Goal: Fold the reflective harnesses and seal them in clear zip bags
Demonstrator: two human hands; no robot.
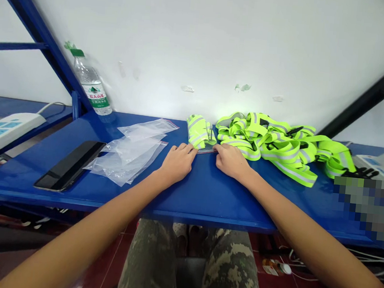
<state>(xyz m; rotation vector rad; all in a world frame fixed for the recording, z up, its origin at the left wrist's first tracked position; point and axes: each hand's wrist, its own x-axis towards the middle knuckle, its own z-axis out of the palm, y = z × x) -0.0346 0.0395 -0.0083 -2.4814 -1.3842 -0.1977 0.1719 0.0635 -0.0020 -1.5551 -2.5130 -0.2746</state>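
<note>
A folded neon-yellow reflective strap (198, 131) with silver stripes lies on the blue table, inside or under a clear zip bag (206, 151). The bag's seal edge points toward me. My left hand (178, 162) has its fingers closed on the left end of that edge. At the right end, my right hand (231, 160) pinches the same edge between thumb and curled fingers. Just beyond my right hand is a loose heap of matching reflective straps (280, 148) with black buckles. Several flat zip bags (132, 149) overlap to the left of my left hand.
A black phone (70, 165) lies at the left of the blue table (207, 200). A water bottle (94, 85) stands against the wall behind. Further left is a white power strip (6, 133). Blue and dark metal posts rise on either side.
</note>
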